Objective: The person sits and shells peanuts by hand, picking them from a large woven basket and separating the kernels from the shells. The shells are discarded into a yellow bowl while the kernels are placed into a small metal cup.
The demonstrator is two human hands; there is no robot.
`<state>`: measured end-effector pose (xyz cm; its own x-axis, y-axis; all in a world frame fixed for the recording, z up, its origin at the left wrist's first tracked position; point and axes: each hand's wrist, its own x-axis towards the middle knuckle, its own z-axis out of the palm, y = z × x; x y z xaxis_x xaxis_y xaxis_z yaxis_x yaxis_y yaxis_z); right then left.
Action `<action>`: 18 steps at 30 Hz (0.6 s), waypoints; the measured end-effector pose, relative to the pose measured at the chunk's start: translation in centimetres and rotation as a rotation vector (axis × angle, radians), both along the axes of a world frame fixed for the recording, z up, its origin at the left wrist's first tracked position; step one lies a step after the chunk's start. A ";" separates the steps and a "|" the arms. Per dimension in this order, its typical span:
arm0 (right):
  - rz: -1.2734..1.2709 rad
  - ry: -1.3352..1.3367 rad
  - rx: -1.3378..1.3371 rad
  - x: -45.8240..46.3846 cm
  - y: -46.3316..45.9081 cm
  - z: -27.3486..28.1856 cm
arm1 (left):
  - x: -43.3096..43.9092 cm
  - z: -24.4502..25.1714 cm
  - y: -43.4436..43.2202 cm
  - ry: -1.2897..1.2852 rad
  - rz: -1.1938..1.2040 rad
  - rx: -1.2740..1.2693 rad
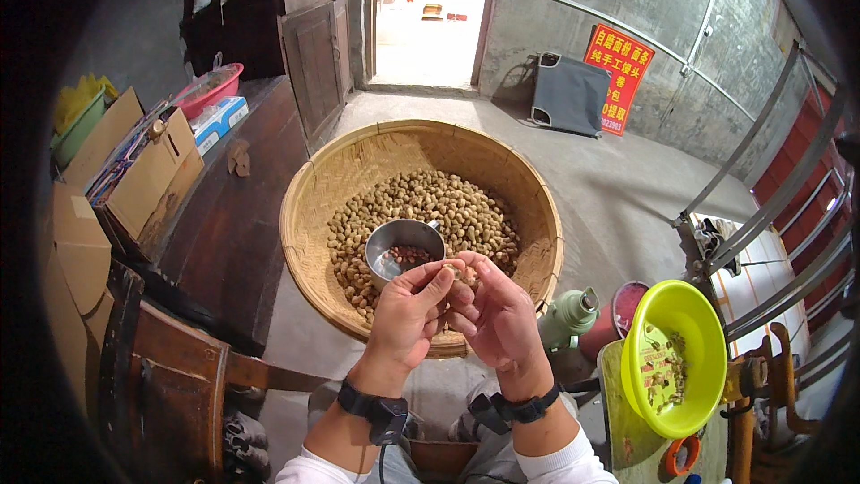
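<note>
A wide woven bamboo basket stands before me with a heap of unshelled peanuts in it. On the heap, left of its middle, sits a metal cup with reddish shelled peanut kernels at its bottom. My left hand and my right hand meet over the near side of the basket, just right of the cup. Between their fingertips they hold a peanut, apparently with its shell opened; the fingers partly hide it.
At the right, a yellow-green plastic basin holds peanut shell pieces, near a light green thermos flask and an orange tape roll. Dark wooden furniture with cardboard boxes stands left. A folded grey frame leans on the far wall.
</note>
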<state>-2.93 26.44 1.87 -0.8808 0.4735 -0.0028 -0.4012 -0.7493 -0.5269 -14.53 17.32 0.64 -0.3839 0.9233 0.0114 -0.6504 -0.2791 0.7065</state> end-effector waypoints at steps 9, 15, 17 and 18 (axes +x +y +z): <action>-0.059 -0.098 -0.066 -1.3 -0.2 -0.1 | -1.4 -0.9 0.5 0.252 0.208 -0.052; 0.016 -0.187 0.046 -2.9 2.0 2.2 | -2.5 -1.1 0.2 0.566 0.502 -0.129; -0.036 -0.275 0.105 -3.9 2.6 2.6 | -3.2 -0.7 -0.2 0.577 0.605 -0.129; -0.089 -0.406 0.284 -4.7 3.1 2.9 | -3.9 -0.5 -0.5 0.541 0.672 -0.141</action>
<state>-7.67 29.49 4.75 -0.7912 0.5789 -0.1973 -0.1775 -0.5261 -0.8317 -18.44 16.86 0.13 -0.8225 0.5100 0.2518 0.0549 -0.3694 0.9276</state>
